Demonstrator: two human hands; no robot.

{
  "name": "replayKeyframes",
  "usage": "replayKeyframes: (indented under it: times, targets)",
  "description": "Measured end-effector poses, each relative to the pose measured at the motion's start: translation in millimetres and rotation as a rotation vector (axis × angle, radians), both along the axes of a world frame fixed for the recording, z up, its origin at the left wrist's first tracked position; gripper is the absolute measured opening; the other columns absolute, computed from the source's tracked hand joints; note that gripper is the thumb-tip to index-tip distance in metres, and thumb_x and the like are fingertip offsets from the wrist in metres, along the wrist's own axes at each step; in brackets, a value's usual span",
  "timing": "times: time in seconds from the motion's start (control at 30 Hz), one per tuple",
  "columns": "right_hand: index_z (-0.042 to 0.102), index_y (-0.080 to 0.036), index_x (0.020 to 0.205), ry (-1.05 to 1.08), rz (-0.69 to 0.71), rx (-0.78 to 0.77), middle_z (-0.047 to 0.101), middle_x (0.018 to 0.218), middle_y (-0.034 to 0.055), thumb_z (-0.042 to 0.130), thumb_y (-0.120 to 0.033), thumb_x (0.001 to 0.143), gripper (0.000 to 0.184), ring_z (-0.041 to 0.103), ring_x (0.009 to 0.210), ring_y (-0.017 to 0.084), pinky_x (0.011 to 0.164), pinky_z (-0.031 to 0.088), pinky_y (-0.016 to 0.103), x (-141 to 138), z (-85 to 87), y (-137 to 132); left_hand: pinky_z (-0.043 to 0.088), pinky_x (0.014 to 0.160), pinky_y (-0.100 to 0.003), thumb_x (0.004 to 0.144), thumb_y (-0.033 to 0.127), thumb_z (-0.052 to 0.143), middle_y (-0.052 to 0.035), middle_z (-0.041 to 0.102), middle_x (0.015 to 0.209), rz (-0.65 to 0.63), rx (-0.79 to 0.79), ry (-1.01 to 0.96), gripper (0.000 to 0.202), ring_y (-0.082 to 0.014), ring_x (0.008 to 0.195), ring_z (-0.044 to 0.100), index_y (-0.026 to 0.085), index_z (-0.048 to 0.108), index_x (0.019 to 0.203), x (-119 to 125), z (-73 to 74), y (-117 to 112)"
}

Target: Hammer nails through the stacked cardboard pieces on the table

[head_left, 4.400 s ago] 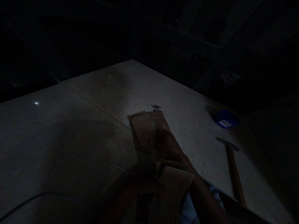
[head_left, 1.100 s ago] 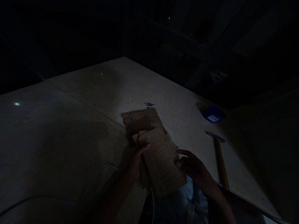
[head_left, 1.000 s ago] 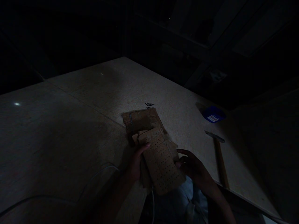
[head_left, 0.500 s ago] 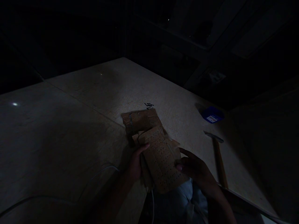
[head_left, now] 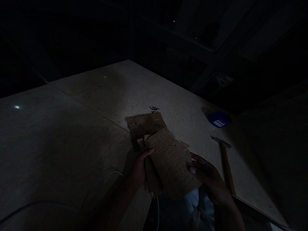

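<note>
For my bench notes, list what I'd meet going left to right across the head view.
Cable at the left edge → left hand → held cardboard → right hand → hammer.

A wooden-handled hammer (head_left: 226, 167) lies on the pale bench (head_left: 183, 106), its handle reaching the near edge; beyond its head is a labelled blue container (head_left: 219, 118). Dark nails or screws (head_left: 154, 108) lie clustered; a cable (head_left: 115, 171) curves at left.

From here I count one left hand (head_left: 139, 168), one right hand (head_left: 210, 178), one hammer (head_left: 226, 166), one blue tub (head_left: 220, 117), one desk (head_left: 134, 86); several cardboard pieces (head_left: 172, 162) and several dark nails (head_left: 155, 108), exact numbers unclear.
</note>
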State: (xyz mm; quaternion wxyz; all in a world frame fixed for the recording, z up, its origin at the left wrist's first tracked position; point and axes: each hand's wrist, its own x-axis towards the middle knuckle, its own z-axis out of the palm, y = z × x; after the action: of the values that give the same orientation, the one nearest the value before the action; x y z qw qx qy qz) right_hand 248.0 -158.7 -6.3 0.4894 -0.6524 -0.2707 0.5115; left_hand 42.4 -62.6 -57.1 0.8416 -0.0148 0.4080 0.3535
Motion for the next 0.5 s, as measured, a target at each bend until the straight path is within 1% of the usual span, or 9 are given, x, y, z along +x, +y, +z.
replayKeyframes:
  times: [0.17, 0.27, 0.37, 0.43, 0.5]
  targets:
    - [0.073, -0.025, 0.114, 0.035, -0.014, 0.011, 0.074, 0.082, 0.0032, 0.092, -0.038, 0.062, 0.056, 0.07, 0.079, 0.023, 0.078, 0.055, 0.038, -0.5, -1.8, -0.6, 0.053, 0.096, -0.044, 0.066, 0.025, 0.073, -0.0083, 0.078, 0.088, 0.035, 0.006, 0.006, 0.027, -0.0323, 0.103, 0.071, 0.015, 0.073, 0.091, -0.2, -0.7, 0.9]
    - [0.074, -0.023, 0.112, 0.016, -0.042, 0.024, 0.075, 0.08, 0.0043, 0.092, -0.038, 0.062, 0.055, 0.071, 0.078, 0.023, 0.077, 0.057, 0.037, -0.1, 0.6, -0.2, 0.054, 0.093, -0.043, 0.068, 0.027, 0.071, -0.0075, 0.077, 0.082, 0.017, -0.001, -0.014, 0.023, -0.031, 0.096, 0.073, 0.015, 0.073, 0.088, -1.0, -1.9, 1.6]
    - [0.074, -0.024, 0.114, 0.021, -0.06, 0.057, 0.078, 0.094, 0.0075, 0.089, -0.039, 0.067, 0.052, 0.073, 0.086, 0.025, 0.078, 0.058, 0.037, 3.3, 4.9, -0.2, 0.055, 0.089, -0.044, 0.068, 0.026, 0.068, -0.0087, 0.077, 0.079, -0.031, -0.008, -0.051, 0.023, -0.0314, 0.091, 0.074, 0.014, 0.073, 0.087, -2.6, -3.3, 2.4]
    - [0.074, -0.025, 0.114, 0.007, -0.124, 0.085, 0.077, 0.105, 0.0088, 0.088, -0.04, 0.068, 0.051, 0.073, 0.093, 0.027, 0.079, 0.059, 0.037, 7.4, 8.8, -0.7, 0.055, 0.088, -0.045, 0.066, 0.024, 0.066, -0.0098, 0.077, 0.08, -0.037, -0.011, -0.062, 0.026, -0.0323, 0.091, 0.074, 0.013, 0.072, 0.088, -3.6, -4.5, 2.8]
    - [0.073, -0.025, 0.116, -0.025, -0.217, 0.124, 0.076, 0.111, 0.0089, 0.087, -0.04, 0.068, 0.052, 0.072, 0.1, 0.028, 0.082, 0.059, 0.037, 12.5, 13.1, -1.4, 0.054, 0.088, -0.046, 0.063, 0.022, 0.063, -0.0108, 0.077, 0.081, -0.013, -0.002, -0.068, 0.029, -0.0333, 0.093, 0.073, 0.011, 0.072, 0.088, -4.2, -6.4, 2.9]
